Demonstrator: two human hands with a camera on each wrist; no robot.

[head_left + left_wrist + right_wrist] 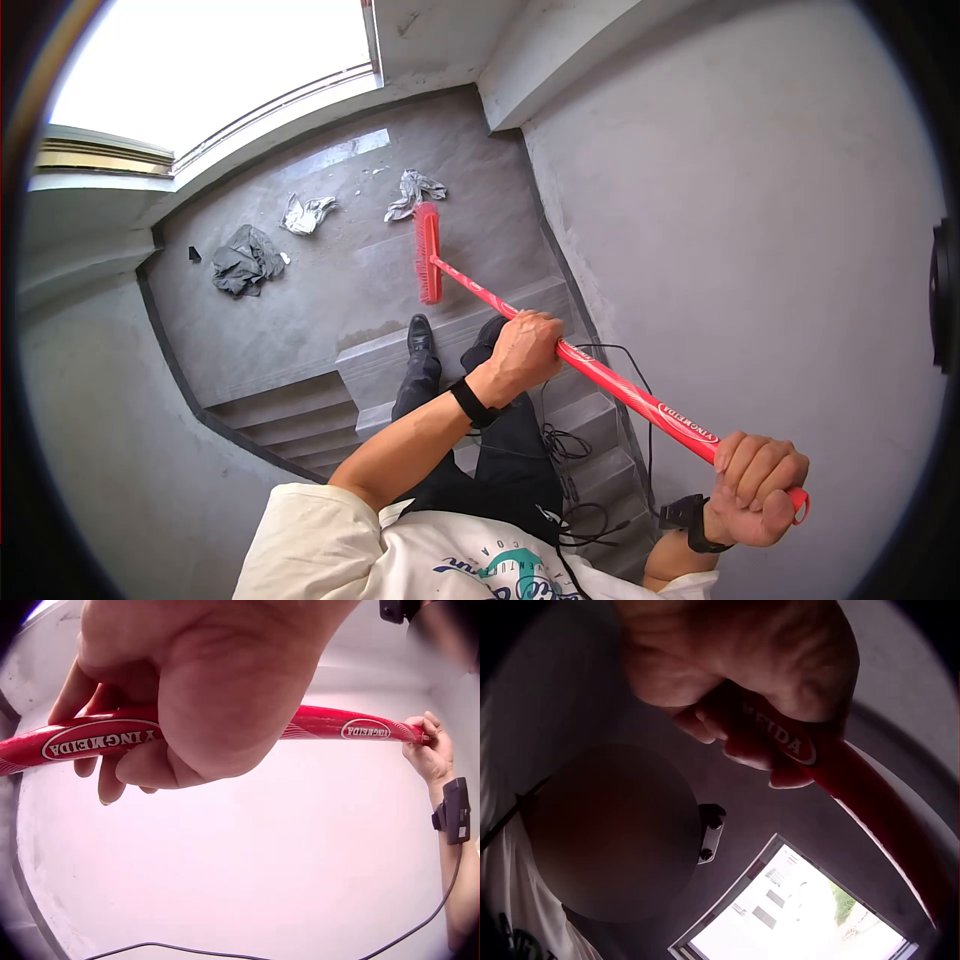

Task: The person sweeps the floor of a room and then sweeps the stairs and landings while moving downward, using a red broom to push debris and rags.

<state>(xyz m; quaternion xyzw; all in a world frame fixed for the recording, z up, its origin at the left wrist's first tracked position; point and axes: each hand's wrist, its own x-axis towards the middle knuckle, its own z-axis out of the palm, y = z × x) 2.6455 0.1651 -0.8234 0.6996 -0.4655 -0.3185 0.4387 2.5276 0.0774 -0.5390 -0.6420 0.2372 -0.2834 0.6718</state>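
Note:
A red broom slants across the head view, its brush head (430, 254) over the grey landing with the bristles facing left. My left hand (520, 352) grips the handle (640, 400) partway along; in the left wrist view that hand (217, 682) has its fingers wrapped round the red tube. Near the handle's top end, my right hand (760, 488) holds it, knuckles up, with the red hanging loop just beyond. The right wrist view shows the fingers of this hand (757, 742) curled about the handle. A crumpled silvery sheet (413, 193) lies right by the brush head's far end.
Another crumpled light sheet (306, 214), a dark grey crumpled cloth (247, 262) and a small black piece (194, 254) lie on the landing. Stairs (290, 415) drop at the left; more steps with black cables (568, 445) run beside my legs. A wall (720, 220) stands to the right.

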